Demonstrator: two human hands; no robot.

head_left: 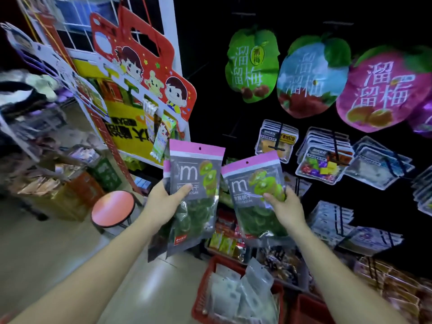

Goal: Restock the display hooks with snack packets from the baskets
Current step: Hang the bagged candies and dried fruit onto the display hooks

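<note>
Fingers (184, 190) of the left hand (161, 204) were curled round a stack of kiwi packets (195, 183), thumb laid across the front one and the rest hidden behind. At least two pink header strips showed in that stack, but the full count could not be told. The right hand (284, 208) pinched a single kiwi packet (253, 206) near its right edge, thumb on the front and fingers wrapped behind, with the packet tilted a little. Both lots were held up above the red basket (202, 286), side by side and just apart. Inside the red basket lay several clear pouches (236, 298). A second red basket (304, 309) sat just right of it. High above the basket hung three plum-shaped packets (311, 78): one green, one blue, one pink. One pink-topped stool (113, 209) stood left of the basket, well apart.
</note>
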